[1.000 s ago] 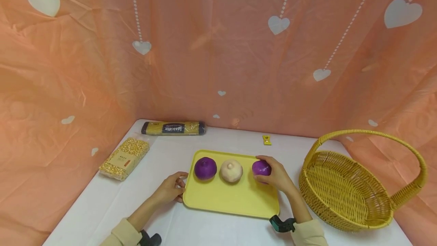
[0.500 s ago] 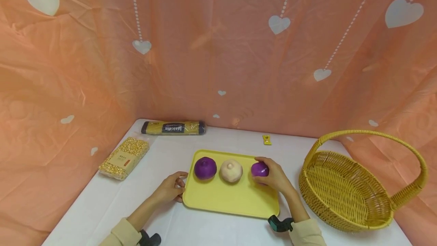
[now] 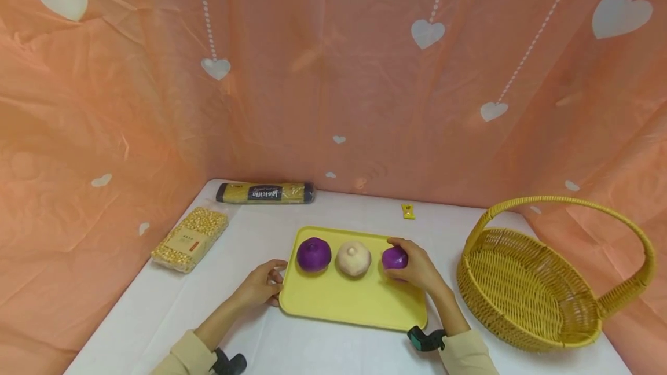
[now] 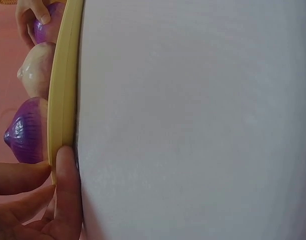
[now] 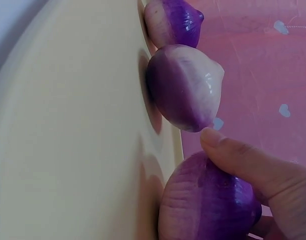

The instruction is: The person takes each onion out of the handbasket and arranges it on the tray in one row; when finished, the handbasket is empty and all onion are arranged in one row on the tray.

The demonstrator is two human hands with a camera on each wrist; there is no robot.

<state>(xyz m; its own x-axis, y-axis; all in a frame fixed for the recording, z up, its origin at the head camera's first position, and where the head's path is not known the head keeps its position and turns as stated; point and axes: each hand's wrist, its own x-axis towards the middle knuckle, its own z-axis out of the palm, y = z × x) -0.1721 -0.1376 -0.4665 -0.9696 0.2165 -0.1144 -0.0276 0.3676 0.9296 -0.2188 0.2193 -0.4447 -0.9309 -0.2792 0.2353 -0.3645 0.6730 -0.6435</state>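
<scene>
My right hand (image 3: 418, 268) curls round a purple onion (image 3: 394, 257) near the right end of the yellow tray (image 3: 354, 305). In the right wrist view the thumb lies over the upper side of this onion (image 5: 208, 200), whose pale base faces the tray. A whitish onion (image 3: 354, 258) with a purple underside sits mid-tray, and another purple onion (image 3: 314, 254) is to its left. At the tray's left edge, my left hand (image 3: 259, 285) pinches the rim (image 4: 63, 100) between its fingers, as the left wrist view shows.
A wicker basket (image 3: 471, 291) with a tall handle stands on the right. Far left lie a bag of corn kernels (image 3: 190, 239) and a spaghetti pack (image 3: 266, 192). A small yellow wrapped sweet (image 3: 408, 211) is behind the tray. A pink heart-print curtain (image 3: 333, 85) surrounds the table.
My right hand and the purple onion in it have shifted slightly left, closer to the whitish onion. The left hand stays at the tray's edge.
</scene>
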